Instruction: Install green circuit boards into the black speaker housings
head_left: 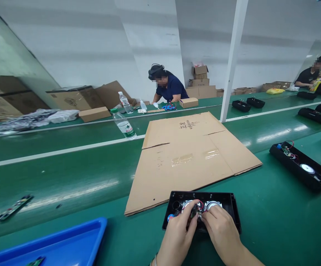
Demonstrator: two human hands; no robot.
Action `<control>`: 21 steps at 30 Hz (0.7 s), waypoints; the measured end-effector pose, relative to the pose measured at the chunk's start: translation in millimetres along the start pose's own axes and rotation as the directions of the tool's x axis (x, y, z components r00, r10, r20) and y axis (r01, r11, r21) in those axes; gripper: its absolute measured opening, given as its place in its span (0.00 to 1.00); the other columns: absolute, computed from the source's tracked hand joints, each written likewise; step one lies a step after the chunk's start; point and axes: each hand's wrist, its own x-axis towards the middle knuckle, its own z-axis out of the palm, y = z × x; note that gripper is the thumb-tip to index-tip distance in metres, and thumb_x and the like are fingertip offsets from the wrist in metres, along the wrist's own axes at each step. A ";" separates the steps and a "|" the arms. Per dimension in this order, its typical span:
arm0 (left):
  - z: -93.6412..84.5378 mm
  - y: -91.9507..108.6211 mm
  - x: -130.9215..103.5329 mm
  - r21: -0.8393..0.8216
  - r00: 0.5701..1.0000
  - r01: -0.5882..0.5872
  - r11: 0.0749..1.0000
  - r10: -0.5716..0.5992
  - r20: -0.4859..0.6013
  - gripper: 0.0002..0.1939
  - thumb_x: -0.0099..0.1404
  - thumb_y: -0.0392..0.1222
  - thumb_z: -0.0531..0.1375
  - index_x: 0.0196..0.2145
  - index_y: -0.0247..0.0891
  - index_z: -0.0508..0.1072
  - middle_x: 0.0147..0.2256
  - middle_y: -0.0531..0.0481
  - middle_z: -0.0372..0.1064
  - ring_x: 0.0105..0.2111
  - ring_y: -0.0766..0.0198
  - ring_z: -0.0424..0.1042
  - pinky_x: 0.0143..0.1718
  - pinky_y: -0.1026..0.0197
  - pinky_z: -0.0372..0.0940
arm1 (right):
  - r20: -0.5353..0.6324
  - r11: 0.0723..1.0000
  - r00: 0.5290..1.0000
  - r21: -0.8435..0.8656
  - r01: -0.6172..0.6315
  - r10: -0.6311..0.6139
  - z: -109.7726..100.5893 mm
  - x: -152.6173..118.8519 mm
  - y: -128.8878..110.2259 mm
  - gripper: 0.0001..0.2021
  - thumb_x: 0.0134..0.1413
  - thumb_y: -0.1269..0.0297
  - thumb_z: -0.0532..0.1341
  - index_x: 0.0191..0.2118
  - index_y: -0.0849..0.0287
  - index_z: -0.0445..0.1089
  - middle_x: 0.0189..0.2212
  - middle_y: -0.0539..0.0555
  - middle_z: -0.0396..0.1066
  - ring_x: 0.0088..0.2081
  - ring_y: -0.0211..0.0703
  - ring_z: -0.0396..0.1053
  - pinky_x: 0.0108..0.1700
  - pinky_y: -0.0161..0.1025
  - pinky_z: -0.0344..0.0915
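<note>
A black speaker housing (234, 208) lies open in front of me, with two round silver-rimmed speakers, a blue part at its left end and red wires inside. My left hand (178, 229) reaches into its middle, thumb and fingers closed around a small dark part with wires. Beside it my right hand (223, 225) has its fingertips pinched at a small pale connector near the same wires. The fingertips of both hands nearly meet; exactly what the right one grips is partly hidden.
Flattened cardboard (188, 166) lies beyond the housing. A blue tray (94, 236) is at lower left, a circuit board (13, 208) above it. Another open housing (304, 166) is at right. Bottles (126, 127) stand behind the cardboard; a person (171, 87) bends over the far bench.
</note>
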 end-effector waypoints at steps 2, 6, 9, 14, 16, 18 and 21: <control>-5.2 0.7 1.4 -0.007 0.996 -0.053 0.999 0.053 0.067 0.14 0.65 0.41 0.45 0.47 0.43 0.62 0.33 0.52 0.71 0.31 0.65 0.71 0.33 0.67 0.64 | 0.005 0.998 0.998 0.013 -0.060 0.060 -0.1 -1.9 0.4 0.14 0.60 0.70 0.45 0.28 0.60 0.63 0.22 0.51 0.63 0.25 0.38 0.63 0.26 0.34 0.59; -14.0 0.9 3.9 -0.067 0.981 -0.125 0.990 0.133 0.139 0.13 0.65 0.40 0.45 0.46 0.44 0.62 0.40 0.51 0.69 0.37 0.67 0.70 0.37 0.69 0.63 | 0.095 0.989 0.986 0.035 -0.142 0.138 -2.4 -1.9 1.4 0.13 0.51 0.74 0.56 0.44 0.62 0.62 0.27 0.51 0.68 0.28 0.40 0.67 0.27 0.35 0.65; -16.7 0.8 4.1 -0.101 0.977 -0.135 0.986 0.149 0.150 0.13 0.65 0.38 0.46 0.46 0.43 0.62 0.42 0.50 0.68 0.38 0.68 0.69 0.39 0.70 0.63 | 0.183 0.987 0.974 0.061 -0.148 0.135 -4.8 -0.1 0.7 0.19 0.45 0.79 0.59 0.45 0.58 0.63 0.32 0.50 0.69 0.32 0.41 0.68 0.33 0.37 0.68; -14.0 0.2 3.7 -0.103 0.982 -0.124 0.987 0.137 0.131 0.13 0.65 0.37 0.46 0.45 0.43 0.63 0.39 0.51 0.69 0.36 0.68 0.69 0.38 0.69 0.63 | 0.256 0.970 0.947 0.095 -0.225 0.194 -7.3 3.7 -0.7 0.14 0.49 0.79 0.56 0.42 0.59 0.66 0.32 0.51 0.69 0.32 0.41 0.68 0.34 0.38 0.68; -11.3 0.4 3.6 -0.100 0.982 -0.128 0.987 0.140 0.125 0.13 0.64 0.38 0.46 0.45 0.43 0.64 0.40 0.51 0.69 0.36 0.67 0.69 0.39 0.68 0.63 | 0.284 0.960 0.933 0.109 -0.260 0.220 -7.4 4.8 -0.6 0.13 0.49 0.79 0.55 0.40 0.59 0.67 0.31 0.51 0.69 0.33 0.41 0.68 0.34 0.38 0.68; -8.5 0.8 3.3 -0.114 0.988 -0.095 0.989 0.108 0.112 0.13 0.64 0.39 0.47 0.44 0.43 0.64 0.40 0.51 0.69 0.35 0.66 0.69 0.37 0.67 0.63 | 0.294 0.946 0.925 0.138 -0.292 0.243 -7.1 4.9 -0.1 0.13 0.49 0.79 0.55 0.40 0.58 0.67 0.32 0.51 0.69 0.34 0.41 0.68 0.35 0.38 0.68; -6.3 1.6 2.6 -0.172 0.996 0.057 0.983 -0.044 0.078 0.13 0.63 0.43 0.48 0.45 0.42 0.63 0.34 0.51 0.70 0.29 0.66 0.70 0.31 0.68 0.64 | 0.295 0.913 0.908 0.190 -0.362 0.299 -9.2 4.2 2.4 0.17 0.48 0.75 0.58 0.46 0.57 0.64 0.32 0.50 0.69 0.30 0.38 0.68 0.32 0.34 0.69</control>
